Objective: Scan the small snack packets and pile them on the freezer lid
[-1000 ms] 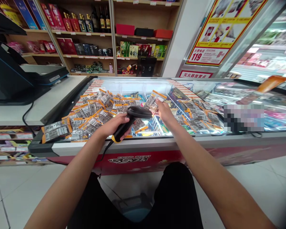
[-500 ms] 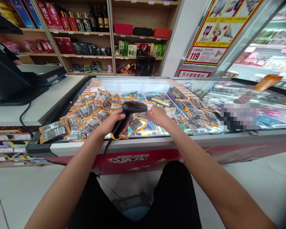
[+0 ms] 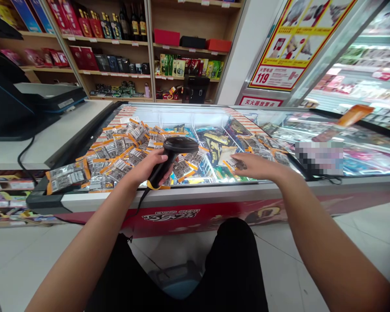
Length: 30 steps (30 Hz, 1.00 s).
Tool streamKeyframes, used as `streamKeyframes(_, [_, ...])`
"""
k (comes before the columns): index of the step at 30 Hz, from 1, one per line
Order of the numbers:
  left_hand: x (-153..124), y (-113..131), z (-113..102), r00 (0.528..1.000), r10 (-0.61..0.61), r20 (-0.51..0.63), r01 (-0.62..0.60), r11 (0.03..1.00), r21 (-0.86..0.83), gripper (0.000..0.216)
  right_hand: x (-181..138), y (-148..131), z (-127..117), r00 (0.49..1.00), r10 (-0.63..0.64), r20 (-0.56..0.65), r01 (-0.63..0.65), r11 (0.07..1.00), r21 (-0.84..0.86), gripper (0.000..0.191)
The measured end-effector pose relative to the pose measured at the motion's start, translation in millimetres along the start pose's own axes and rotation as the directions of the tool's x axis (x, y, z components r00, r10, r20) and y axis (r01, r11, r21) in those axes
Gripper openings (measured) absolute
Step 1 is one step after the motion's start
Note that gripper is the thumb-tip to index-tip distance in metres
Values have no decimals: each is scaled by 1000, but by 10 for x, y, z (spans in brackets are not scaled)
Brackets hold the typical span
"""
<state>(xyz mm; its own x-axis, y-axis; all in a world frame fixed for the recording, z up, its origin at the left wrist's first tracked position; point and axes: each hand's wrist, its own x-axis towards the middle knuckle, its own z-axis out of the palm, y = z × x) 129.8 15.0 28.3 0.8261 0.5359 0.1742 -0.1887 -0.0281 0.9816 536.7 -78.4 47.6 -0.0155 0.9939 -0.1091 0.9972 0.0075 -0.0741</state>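
Observation:
My left hand [image 3: 149, 169] is wrapped around the handle of a black barcode scanner [image 3: 180, 145] with a yellow band at its base. The scanner's head points right, above the freezer's glass top, and a cord hangs from its handle. My right hand [image 3: 255, 166] is farther right, low over the glass. Its fingers close on a small snack packet [image 3: 229, 164] with orange edging, partly hidden by the hand. A pale packet [image 3: 226, 155] lies beside those fingertips. Many similar orange-edged packets [image 3: 117, 162] are heaped left of the scanner, and more packets [image 3: 263, 145] lie to the right.
The chest freezer [image 3: 214, 190] holds bagged goods in wire baskets under its glass. A counter [image 3: 39, 147] with a dark machine [image 3: 9, 104] stands at left. Shelves of boxes and bottles [image 3: 134, 26] rise behind. At right stands an orange-topped packet [image 3: 354, 116] near a blurred patch.
My right hand has moved right, from beside the scanner's head to the packets by the pale one. My left hand still holds the scanner. The view has shifted slightly.

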Motion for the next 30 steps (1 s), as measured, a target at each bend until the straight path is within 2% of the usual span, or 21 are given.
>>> streamKeyframes(4, [-5, 1, 0, 1000, 9, -5, -9, 1000, 3, 67, 162, -177, 85, 987, 81, -141, -68, 993, 95, 51])
streamKeyframes(6, [-3, 0, 5, 1000, 5, -4, -5, 1000, 3, 67, 250, -295, 173, 956, 159, -245, -97, 964, 249, 52])
streamKeyframes(8, [0, -1, 13, 1000, 7, -9, -7, 1000, 1, 68, 324, -409, 258, 907, 263, -329, -83, 877, 474, 53])
streamKeyframes(10, [3, -1, 21, 1000, 9, -10, -9, 1000, -5, 68, 393, -522, 312, 849, 371, -378, 14, 698, 716, 50])
streamKeyframes(12, [7, 2, 27, 1000, 6, -10, -6, 1000, -7, 68, 460, -643, 325, 820, 442, -362, 168, 420, 892, 42])
streamKeyframes(14, [11, 7, 32, 1000, 2, -6, -2, 1000, -4, 68, 519, -771, 304, 843, 452, -292, 267, 120, 956, 34])
streamKeyframes(15, [12, 9, 34, 1000, 1, -5, -1, 1000, -2, 69, 543, -834, 286, 861, 443, -248, 276, 2, 961, 33])
streamKeyframes(17, [10, 11, 37, 1000, 1, 7, -1, 1000, 0, 69, 574, -954, 246, 883, 429, -188, 267, -133, 954, 34])
streamKeyframes(19, [3, 11, 39, 1000, -10, 29, 10, 1000, 1, 70, 589, -1062, 213, 886, 429, -175, 270, -170, 948, 37])
streamKeyframes(25, [-23, 0, 29, 996, -44, 81, 44, 999, 1, 66, 615, -1325, 167, 893, 420, -163, 263, -192, 945, 36])
streamKeyframes(30, [-31, -6, 21, 994, -43, 97, 44, 999, -12, 63, 607, -1415, 140, 892, 428, -143, 272, -258, 927, 32])
